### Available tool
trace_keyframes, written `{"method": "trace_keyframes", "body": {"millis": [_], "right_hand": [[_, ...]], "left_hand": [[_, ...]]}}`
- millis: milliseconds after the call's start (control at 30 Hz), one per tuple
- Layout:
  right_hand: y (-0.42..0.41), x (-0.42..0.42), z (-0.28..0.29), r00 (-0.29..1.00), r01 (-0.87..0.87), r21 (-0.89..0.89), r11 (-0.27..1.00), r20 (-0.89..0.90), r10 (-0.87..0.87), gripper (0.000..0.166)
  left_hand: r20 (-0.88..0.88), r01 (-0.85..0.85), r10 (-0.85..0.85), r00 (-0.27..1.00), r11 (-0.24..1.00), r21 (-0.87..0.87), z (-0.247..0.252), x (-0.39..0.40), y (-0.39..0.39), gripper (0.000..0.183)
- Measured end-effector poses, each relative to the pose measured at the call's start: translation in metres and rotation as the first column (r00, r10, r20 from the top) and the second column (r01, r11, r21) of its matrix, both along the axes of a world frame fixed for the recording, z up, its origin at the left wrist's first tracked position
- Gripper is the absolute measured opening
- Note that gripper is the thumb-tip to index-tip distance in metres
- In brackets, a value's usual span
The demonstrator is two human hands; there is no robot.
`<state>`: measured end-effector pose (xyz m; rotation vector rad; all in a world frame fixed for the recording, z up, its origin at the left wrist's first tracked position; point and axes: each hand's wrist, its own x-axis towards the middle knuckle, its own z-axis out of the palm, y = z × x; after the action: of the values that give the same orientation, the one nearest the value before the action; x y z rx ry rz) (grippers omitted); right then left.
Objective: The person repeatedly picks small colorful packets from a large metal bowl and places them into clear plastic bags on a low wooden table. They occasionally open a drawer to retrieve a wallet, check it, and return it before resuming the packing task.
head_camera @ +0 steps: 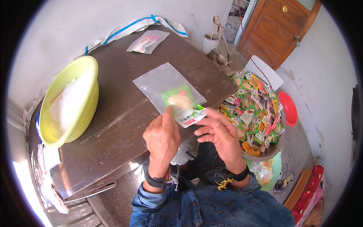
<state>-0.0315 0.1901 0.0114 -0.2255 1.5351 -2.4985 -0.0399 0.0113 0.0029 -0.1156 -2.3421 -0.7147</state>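
A clear plastic zip bag [158, 82] lies on the dark wooden table, near its front edge. A green and white snack packet [187, 115] is partly inside it, its printed end sticking out towards me. My left hand [163, 130] has its index finger extended to the bag's lower edge, beside the packet; the other fingers are curled. At the packet's right end is my right hand [224, 133], its fingers spread and slightly blurred; whether they pinch the packet is unclear. Farther back lies another clear bag [147, 42] with a pink and white packet inside.
A yellow-green plastic basin [92, 105] holding clear bags stands at the table's left. Right of the table, a large metal bowl [279, 142] is heaped with small snack packets. Below it sits a pale green basin [276, 170] with packets; a red basin [287, 109] is beyond.
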Motion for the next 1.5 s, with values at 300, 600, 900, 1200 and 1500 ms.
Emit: {"method": "trace_keyframes", "body": {"millis": [300, 600, 900, 1200, 1500], "right_hand": [[-0.034, -0.028, 0.018, 0.99, -0.091, 0.265, 0.96, -0.079, 0.116, 0.04], [-0.025, -0.038, 0.011, 0.994, -0.107, 0.152, 0.983, 0.026, 0.104, 0.044], [-0.038, -0.048, 0.002, 0.971, -0.227, -0.332, 0.915, -0.01, 0.238, 0.042], [-0.022, -0.044, -0.007, 0.999, -0.035, -0.184, 0.982, -0.034, 0.03, 0.031], [0.134, -0.059, -0.065, 0.977, 0.195, 0.434, 0.879, -0.005, -0.214, 0.025]], "left_hand": [[0.001, 0.005, -0.005, 1.0, 1.0, -0.008, 0.003, 0.0, -0.003, 0.034], [0.007, -0.051, 0.052, 0.999, 0.999, -0.014, 0.003, -0.001, 0.001, 0.036], [0.023, -0.014, 0.015, 1.0, 0.999, -0.037, -0.008, -0.005, -0.004, 0.035], [0.036, -0.034, 0.039, 0.999, 0.992, -0.118, -0.007, -0.011, -0.004, 0.024], [0.096, -0.111, 0.124, 0.988, 0.986, -0.127, -0.005, -0.007, 0.003, 0.027]]}}
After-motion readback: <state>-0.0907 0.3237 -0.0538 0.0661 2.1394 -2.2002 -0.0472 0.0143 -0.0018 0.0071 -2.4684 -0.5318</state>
